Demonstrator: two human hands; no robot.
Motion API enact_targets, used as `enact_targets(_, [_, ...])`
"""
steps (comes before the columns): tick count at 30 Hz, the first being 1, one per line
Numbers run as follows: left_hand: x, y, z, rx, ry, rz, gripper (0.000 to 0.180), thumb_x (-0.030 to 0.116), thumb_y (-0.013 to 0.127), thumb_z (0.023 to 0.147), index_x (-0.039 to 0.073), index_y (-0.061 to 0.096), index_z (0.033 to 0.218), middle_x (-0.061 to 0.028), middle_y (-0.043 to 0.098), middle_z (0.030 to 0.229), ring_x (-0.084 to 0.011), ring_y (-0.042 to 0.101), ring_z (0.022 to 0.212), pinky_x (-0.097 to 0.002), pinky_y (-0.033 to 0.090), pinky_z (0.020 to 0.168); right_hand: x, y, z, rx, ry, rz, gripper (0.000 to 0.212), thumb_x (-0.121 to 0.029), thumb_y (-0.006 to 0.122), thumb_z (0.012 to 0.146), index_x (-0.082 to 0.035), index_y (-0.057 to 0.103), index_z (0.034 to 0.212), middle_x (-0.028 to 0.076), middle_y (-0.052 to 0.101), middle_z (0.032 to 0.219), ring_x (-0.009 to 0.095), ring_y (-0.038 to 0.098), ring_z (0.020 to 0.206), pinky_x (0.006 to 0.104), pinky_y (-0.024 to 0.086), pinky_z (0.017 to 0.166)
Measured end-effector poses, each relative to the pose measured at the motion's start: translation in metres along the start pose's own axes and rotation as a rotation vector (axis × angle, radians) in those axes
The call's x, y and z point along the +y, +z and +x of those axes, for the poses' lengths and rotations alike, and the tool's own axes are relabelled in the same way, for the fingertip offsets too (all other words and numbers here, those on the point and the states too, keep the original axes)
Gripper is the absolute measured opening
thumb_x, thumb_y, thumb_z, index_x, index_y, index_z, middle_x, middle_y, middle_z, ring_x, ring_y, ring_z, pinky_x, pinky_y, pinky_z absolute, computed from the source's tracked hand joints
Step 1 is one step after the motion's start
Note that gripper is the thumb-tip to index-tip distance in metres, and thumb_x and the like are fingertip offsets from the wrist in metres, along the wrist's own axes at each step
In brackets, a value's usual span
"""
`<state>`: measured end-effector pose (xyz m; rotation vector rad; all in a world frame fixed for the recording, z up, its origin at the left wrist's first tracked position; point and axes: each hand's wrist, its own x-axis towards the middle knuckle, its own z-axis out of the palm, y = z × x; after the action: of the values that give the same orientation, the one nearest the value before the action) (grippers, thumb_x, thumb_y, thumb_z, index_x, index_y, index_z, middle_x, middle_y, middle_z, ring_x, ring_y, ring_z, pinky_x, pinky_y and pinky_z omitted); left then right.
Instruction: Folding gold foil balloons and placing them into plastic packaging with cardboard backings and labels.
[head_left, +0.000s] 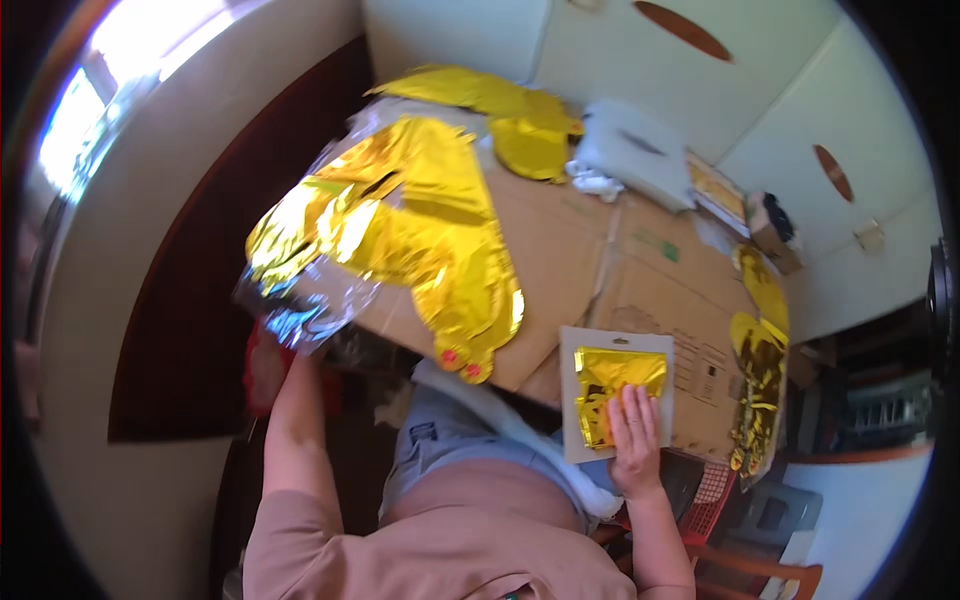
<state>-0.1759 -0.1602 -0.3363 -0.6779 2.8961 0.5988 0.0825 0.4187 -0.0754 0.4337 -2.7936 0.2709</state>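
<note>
My right hand (637,440) lies flat, fingers stretched out, on a folded square of gold foil (625,366). That foil rests on a pale backing card (618,335) with a hang slot, over the near edge of the cardboard. My left forearm (297,440) reaches up to the table's left front edge. There the left hand is hidden around the crumpled clear plastic (310,300), so its fingers do not show. A large flat gold foil balloon (440,225) spreads over the left half of the cardboard, its near tips marked with red.
Brown cardboard (560,240) covers the table. More gold foil (532,145) lies at the back, and gold foil pieces (762,370) lie along the right edge. A white case (630,150) and a small box (778,235) stand by the cabinets. A grey stool (775,515) stands lower right.
</note>
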Motion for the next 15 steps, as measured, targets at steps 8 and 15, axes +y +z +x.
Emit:
enact_targets(8, [0.01,-0.004,-0.02,-0.013,0.16,0.27,0.05,0.034,0.075,0.082,0.005,0.069,0.122,-0.0178,0.071,0.119,-0.0335,0.066,0.114,-0.0431,0.05,0.1,0.007,0.001,0.006,0.027,0.024,0.01,0.05,-0.006,0.05,0.093,-0.006,0.057,0.143,0.023,0.049,0.151,0.045,0.045,0.14,0.059,0.033,0.116])
enact_targets(15, [0.122,-0.103,-0.188,-1.32,1.011,0.544,0.038,0.033,0.069,0.093,0.004,0.072,0.118,-0.0194,0.071,0.12,-0.0326,0.068,0.111,-0.0422,0.051,0.101,0.016,-0.013,0.0,0.024,0.113,0.087,0.059,-0.005,0.055,0.087,-0.006,0.053,0.145,0.024,0.047,0.152,0.047,0.044,0.139,0.0608,0.032,0.116])
